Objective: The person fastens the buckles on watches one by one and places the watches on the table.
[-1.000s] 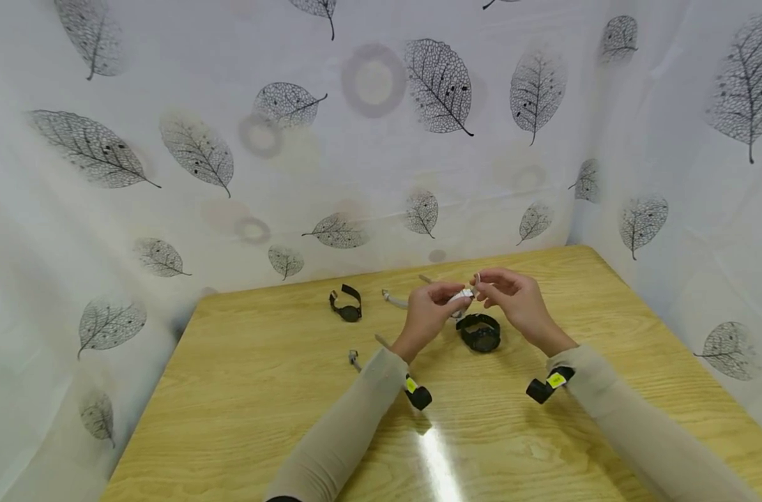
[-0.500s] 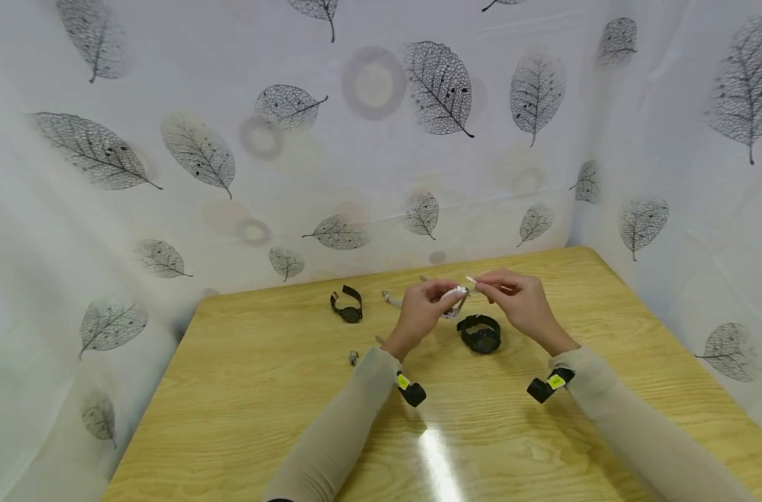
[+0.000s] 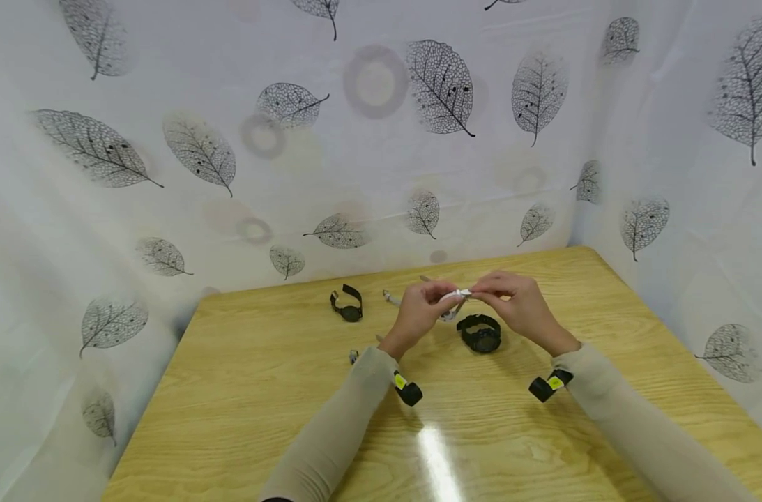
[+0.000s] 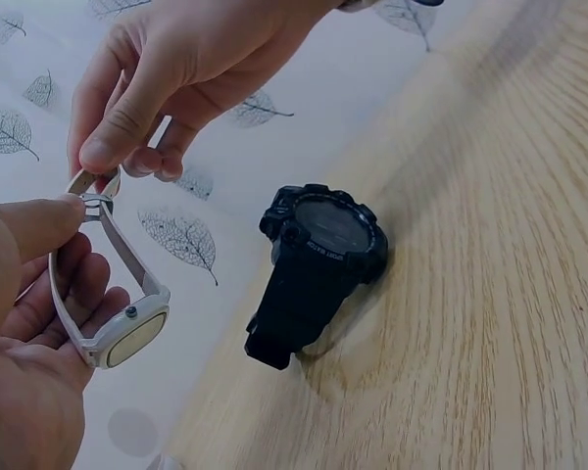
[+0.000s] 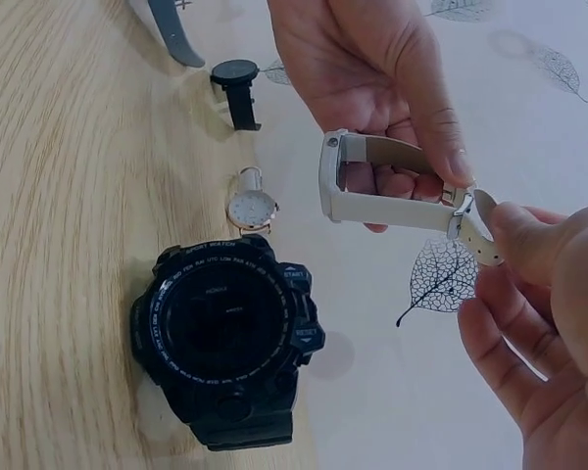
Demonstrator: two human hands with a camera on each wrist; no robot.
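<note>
A white wristwatch (image 4: 129,338) with a rectangular case is held in the air, its strap looped through the buckle (image 5: 460,213). My left hand (image 3: 418,314) pinches the strap by the buckle between thumb and fingers. The strap's pointed end is pinched by my right hand (image 3: 517,307), thumb against forefinger, just past the buckle. Both hands are close together above the table's far part. Below them, a chunky black sport watch (image 3: 482,336) rests on the table. In the right wrist view the white watch's case (image 5: 330,176) hangs free on the left hand's side.
On the wooden table (image 3: 249,390), a black watch (image 3: 351,312) lies at the back left. A small white-strapped watch (image 5: 252,209) lies beyond the sport watch. A grey strap (image 5: 176,37) partly shows; another buckle (image 3: 353,357) sits near the left sleeve. Leaf-patterned cloth (image 3: 368,167) hangs behind.
The right hand has brought the strap end down from above to the buckle, and its fingers now meet the left hand's. The left forearm has shifted slightly left. Watches on the table stayed put.
</note>
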